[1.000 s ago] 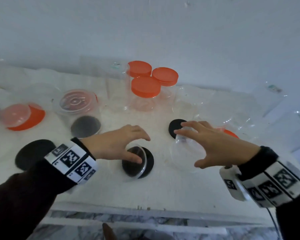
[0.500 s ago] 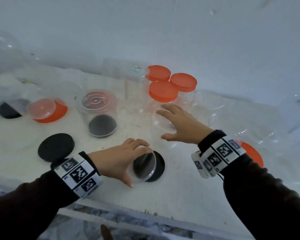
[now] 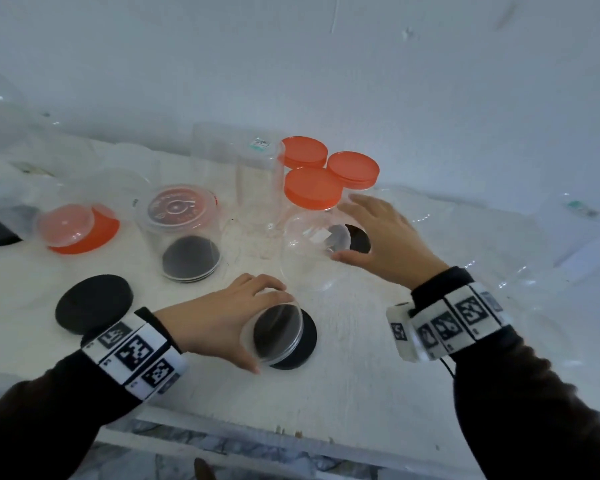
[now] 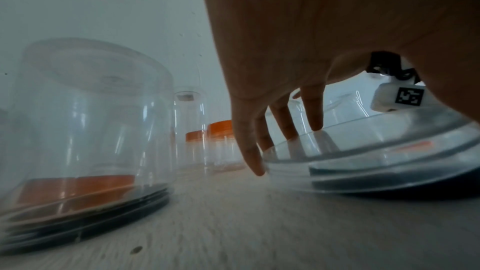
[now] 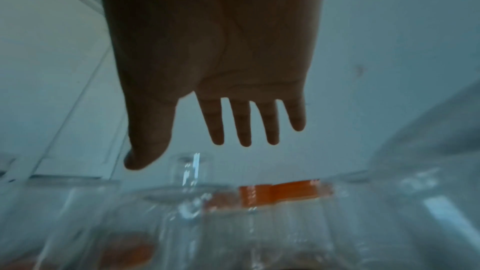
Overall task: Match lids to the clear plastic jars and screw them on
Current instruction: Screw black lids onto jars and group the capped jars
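My left hand [image 3: 269, 332] grips a short clear jar [image 3: 278, 336] that sits tilted, mouth down, on a black lid [image 3: 307, 346] near the table's front edge. In the left wrist view my left fingertips [image 4: 259, 169] curl on that jar's rim [image 4: 363, 151]. My right hand [image 3: 350, 232] is spread over a larger clear jar [image 3: 305, 258], with the thumb against its side. In the right wrist view the right hand [image 5: 192, 151] is straight-fingered and holds nothing. Another black lid [image 3: 361, 239] lies just under the right hand.
Three orange-lidded jars [image 3: 312, 187] and a tall clear jar [image 3: 257, 195] stand at the back. An inverted jar on a black lid [image 3: 181, 233], an orange lid [image 3: 97, 237] and a loose black lid [image 3: 94, 303] lie to the left. Clear plastic bags [image 3: 499, 244] are on the right.
My right hand has moved away from me and to the left, towards the orange-lidded jars. My left hand has kept hold of the short jar on its black lid.
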